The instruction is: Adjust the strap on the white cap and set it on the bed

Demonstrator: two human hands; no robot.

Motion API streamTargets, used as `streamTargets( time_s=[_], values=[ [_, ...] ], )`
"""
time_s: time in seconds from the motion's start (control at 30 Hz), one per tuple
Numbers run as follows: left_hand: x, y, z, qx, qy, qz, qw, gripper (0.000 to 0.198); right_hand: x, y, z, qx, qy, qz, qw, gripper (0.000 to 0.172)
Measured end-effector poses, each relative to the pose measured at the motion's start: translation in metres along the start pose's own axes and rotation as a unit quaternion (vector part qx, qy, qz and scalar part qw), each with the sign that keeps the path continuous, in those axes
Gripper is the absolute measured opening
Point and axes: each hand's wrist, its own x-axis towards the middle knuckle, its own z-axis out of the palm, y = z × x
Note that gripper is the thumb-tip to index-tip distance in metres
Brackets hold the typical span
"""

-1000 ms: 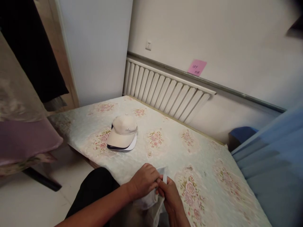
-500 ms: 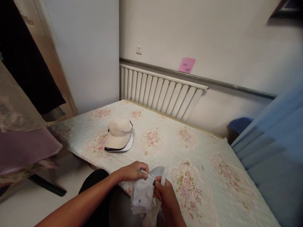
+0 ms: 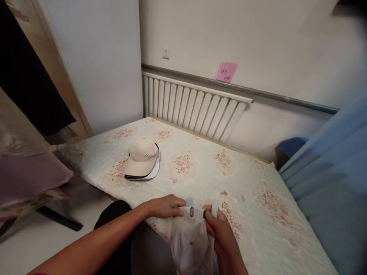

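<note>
A pale cap (image 3: 189, 238) hangs over the bed's front edge, with a dark eyelet in its cloth. My left hand (image 3: 166, 206) pinches the cap's upper edge on the left, thumb and fingers closed. On the right, my right hand (image 3: 223, 227) grips the strap end at a small dark clasp (image 3: 204, 214), and a pale strip of strap stands up past its fingers. Between the hands a small metal slot (image 3: 192, 211) shows on the band. Farther back on the bed lies a stack of caps (image 3: 142, 158), beige on top, with dark and white brims below.
The bed has a flowered cover (image 3: 197, 179). A white radiator (image 3: 192, 105) and a pink note (image 3: 226, 72) are at the wall behind. A blue curtain (image 3: 329, 172) hangs at right; dark clothing (image 3: 31, 76) and a pink cloth (image 3: 31, 179) are at left.
Both hands have moved a little right with the cap, and the gap between them has widened. The cap's band is stretched out, and its metal slot now shows.
</note>
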Motion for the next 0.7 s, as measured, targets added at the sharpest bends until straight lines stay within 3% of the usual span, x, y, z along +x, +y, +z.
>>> streamTargets(
  time_s=[0.1, 0.23, 0.33, 0.43, 0.57, 0.7],
  values=[
    [0.014, 0.012, 0.001, -0.037, 0.045, -0.007, 0.998, 0.020, -0.003, -0.021, 0.001, -0.010, 0.011, -0.027, 1.000, 0.033],
    [0.035, 0.029, -0.008, 0.068, 0.174, 0.059, 0.981, 0.020, -0.006, -0.045, 0.003, -0.047, 0.029, -0.092, 0.994, 0.032],
    [0.043, 0.032, -0.017, 0.122, 0.222, 0.112, 0.961, 0.023, -0.006, -0.048, 0.001, -0.100, 0.055, -0.143, 0.983, 0.031],
    [0.038, 0.017, -0.020, 0.144, 0.200, 0.131, 0.960, 0.024, 0.002, -0.029, -0.005, -0.148, 0.056, -0.141, 0.977, 0.030],
    [0.022, -0.019, -0.016, 0.123, 0.115, 0.072, 0.983, 0.029, 0.020, 0.012, -0.009, -0.166, 0.049, -0.101, 0.980, 0.026],
    [0.009, -0.047, -0.012, 0.124, 0.110, 0.044, 0.985, 0.034, 0.028, 0.038, -0.002, -0.119, 0.042, -0.054, 0.990, 0.025]
  ],
)
